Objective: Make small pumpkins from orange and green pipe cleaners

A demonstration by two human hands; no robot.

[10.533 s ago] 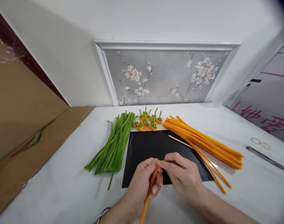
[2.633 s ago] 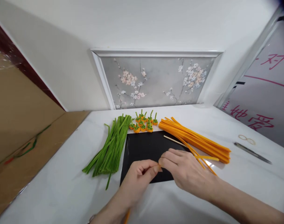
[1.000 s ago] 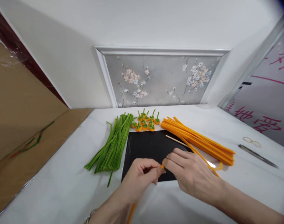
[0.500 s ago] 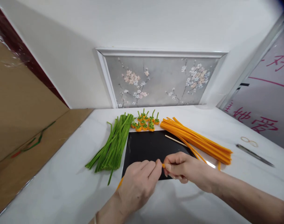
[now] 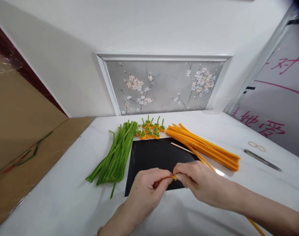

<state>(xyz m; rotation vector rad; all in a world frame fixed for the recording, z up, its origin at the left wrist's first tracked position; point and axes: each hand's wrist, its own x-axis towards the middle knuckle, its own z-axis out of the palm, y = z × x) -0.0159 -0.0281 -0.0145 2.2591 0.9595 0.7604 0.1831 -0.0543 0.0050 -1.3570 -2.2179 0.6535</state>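
Note:
Over the near edge of a black mat (image 5: pixel 151 157), both hands meet fingertip to fingertip. My left hand (image 5: pixel 150 185) pinches an orange pipe cleaner (image 5: pixel 174 177), and only a short piece of it shows between the fingers. My right hand (image 5: pixel 198 178) grips the same piece from the other side. Another length of orange stem comes out below the right forearm at the bottom right. Beyond the mat stand several small orange pumpkin shapes (image 5: pixel 149 127) with green tops and upright green stems. A bundle of orange pipe cleaners (image 5: pixel 205 146) lies right of them.
A bundle of green pipe cleaners (image 5: pixel 116 154) lies left of the mat. On the mat's right side rests a thin wooden stick (image 5: pixel 182 148). Tweezers (image 5: pixel 262 159) and rubber bands (image 5: pixel 256 146) lie farther right. Cardboard (image 5: pixel 41 147) borders the table at left.
My left hand has turned, its fingers now pinching from above. The loose orange tail left my left wrist's side and now shows under my right forearm. The view has shifted slightly.

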